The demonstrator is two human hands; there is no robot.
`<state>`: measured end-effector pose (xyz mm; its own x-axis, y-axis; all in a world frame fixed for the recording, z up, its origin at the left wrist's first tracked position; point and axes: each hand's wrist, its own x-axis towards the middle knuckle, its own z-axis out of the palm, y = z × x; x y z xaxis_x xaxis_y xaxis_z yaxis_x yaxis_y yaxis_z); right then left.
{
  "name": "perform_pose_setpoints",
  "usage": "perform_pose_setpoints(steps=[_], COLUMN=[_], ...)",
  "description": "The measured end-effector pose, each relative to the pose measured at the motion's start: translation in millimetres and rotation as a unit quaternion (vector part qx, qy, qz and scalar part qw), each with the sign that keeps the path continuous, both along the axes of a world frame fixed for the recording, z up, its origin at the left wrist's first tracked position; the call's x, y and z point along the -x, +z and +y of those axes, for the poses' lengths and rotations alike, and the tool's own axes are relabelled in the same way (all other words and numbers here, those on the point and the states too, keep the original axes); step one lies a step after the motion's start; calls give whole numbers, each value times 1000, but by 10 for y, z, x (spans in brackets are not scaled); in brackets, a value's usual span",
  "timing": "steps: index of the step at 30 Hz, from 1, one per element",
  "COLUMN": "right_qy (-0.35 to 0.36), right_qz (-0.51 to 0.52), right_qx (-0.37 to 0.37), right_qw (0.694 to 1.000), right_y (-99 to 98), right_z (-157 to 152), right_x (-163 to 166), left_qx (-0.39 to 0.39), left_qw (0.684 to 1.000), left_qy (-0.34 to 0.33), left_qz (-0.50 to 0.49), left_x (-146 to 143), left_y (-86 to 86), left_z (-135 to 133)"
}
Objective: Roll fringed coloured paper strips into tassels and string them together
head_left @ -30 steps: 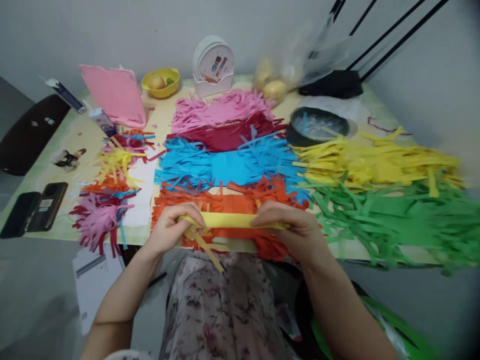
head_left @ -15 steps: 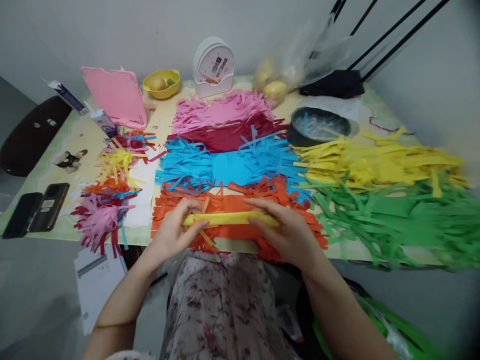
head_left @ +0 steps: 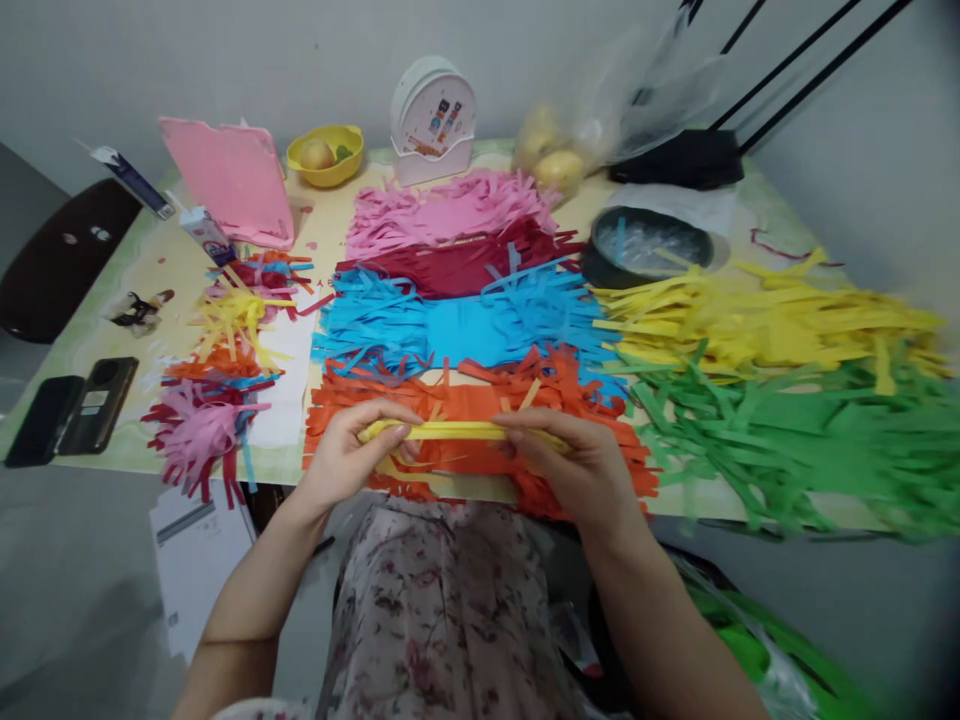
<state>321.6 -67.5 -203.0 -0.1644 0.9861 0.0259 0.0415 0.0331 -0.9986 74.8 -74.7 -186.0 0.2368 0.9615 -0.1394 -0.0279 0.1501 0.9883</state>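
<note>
My left hand point(head_left: 346, 452) and my right hand point(head_left: 577, 462) both pinch a long yellow fringed paper strip point(head_left: 454, 431), held level between them just above the table's near edge. The left hand grips its left end, the right hand its right end. Thin yellow fringes stick out from the strip near my left fingers. Directly beneath lies an orange fringed sheet point(head_left: 465, 405). Behind it lie blue point(head_left: 457, 330), dark red point(head_left: 457, 268) and pink point(head_left: 446, 212) fringed sheets.
Yellow point(head_left: 765, 320) and green point(head_left: 787, 430) fringed sheets cover the table's right side. Mixed fringe bundles point(head_left: 214, 380) lie at left, beside a phone point(head_left: 94, 400). At the back stand a pink board point(head_left: 229, 180), a yellow bowl point(head_left: 326, 158), a white clock-like case point(head_left: 433, 115) and a dark round tin point(head_left: 645, 245).
The strip has been turned between my fingers: its broad yellow face has narrowed to a thin edge. My hands shifted slightly up toward the table and the dangling fringes lifted.
</note>
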Motion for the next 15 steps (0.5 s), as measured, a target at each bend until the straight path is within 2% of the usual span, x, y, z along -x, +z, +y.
perform_pose_setpoints(steps=[9, 15], right_qy=[24, 32], right_qz=[69, -3], right_qx=[-26, -98], right_qw=[997, 995], right_y=[-54, 43], right_z=[52, 27], right_x=[34, 49], left_qx=[-65, -90], left_qw=[998, 995], left_qy=[8, 0], left_qz=[-24, -33], left_x=[25, 15], left_y=[-87, -90], left_z=[8, -3])
